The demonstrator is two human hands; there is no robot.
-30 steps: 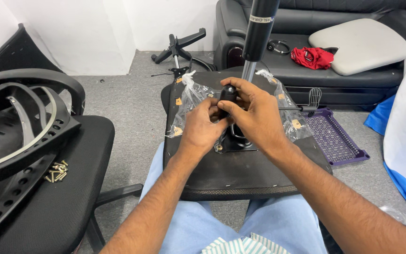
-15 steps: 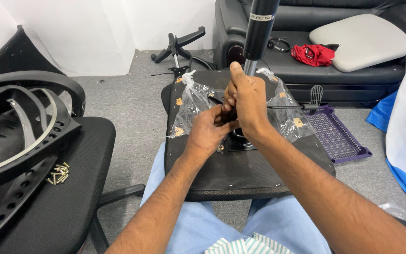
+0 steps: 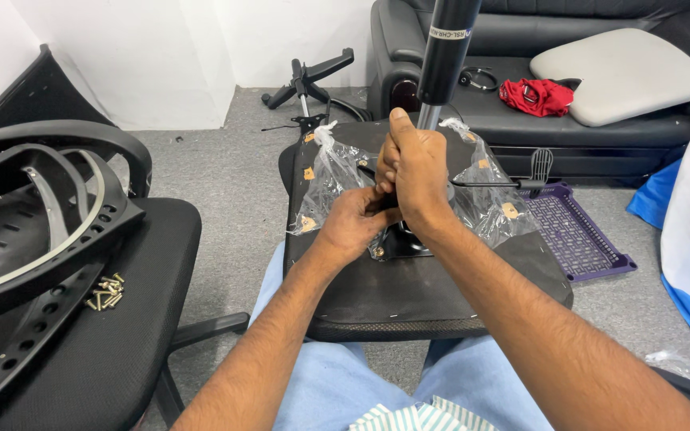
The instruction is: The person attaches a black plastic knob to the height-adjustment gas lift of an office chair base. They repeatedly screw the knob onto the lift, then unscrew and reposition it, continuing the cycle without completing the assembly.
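A grey carpeted floor [image 3: 233, 183] runs back to a white wall [image 3: 161, 48]. A black leather sofa [image 3: 521, 120] stands at the far side, carrying a pale grey seat cushion [image 3: 620, 72] and a crumpled red cloth [image 3: 537, 96]. A purple slotted plastic tray [image 3: 576, 231] lies on the floor in front of the sofa, and a black star-shaped chair base [image 3: 309, 76] lies near the wall. To the left, a black mesh chair seat [image 3: 129, 319] holds a small pile of brass-coloured screws [image 3: 105, 291] and a curved black plastic backrest frame [image 3: 33, 231].

An upturned black office-chair seat [image 3: 409, 295] rests across the person's lap, its underside facing up. A black gas-lift cylinder [image 3: 445, 48] rises upright from the mechanism plate at its middle, and clear crinkled plastic wrapping [image 3: 329, 183] lies spread on both sides of that plate.

The right hand [image 3: 417, 172] is wrapped around the cylinder's thin lower shaft, fingers closed on it. The left hand [image 3: 357, 223] sits just below, touching the right, its fingers curled at the base of the mechanism; what they pinch cannot be made out.
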